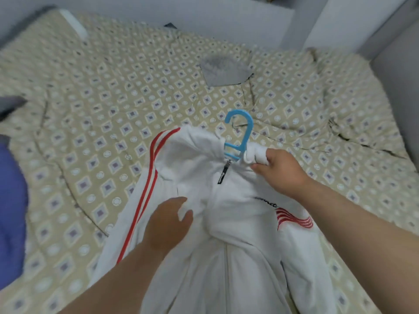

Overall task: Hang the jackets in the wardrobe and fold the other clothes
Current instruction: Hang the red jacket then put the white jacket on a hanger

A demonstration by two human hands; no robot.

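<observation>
White zip jacket [244, 257] with red stripes lies near centre on the patterned bedspread [113, 98], with a blue plastic hanger [243, 132] in its neck and the hook pointing far. Right hand [278, 171] clenches the bunched collar just right of the hook. Left hand [167, 225] pinches a chest fold left of the zipper pull [224, 173]. Grey folded garment [223, 71] lies far centre. Purple cloth [11, 200] sits at the left edge.

The bed [113, 98] is covered by a beige quilt [294, 109] with a diamond print, creased on the right side. A grey garment [224, 70] lies flat at the far centre. A blue cloth [11, 200] lies at the left edge. A white jacket [238, 257] with red stripes rests on the near part.
</observation>
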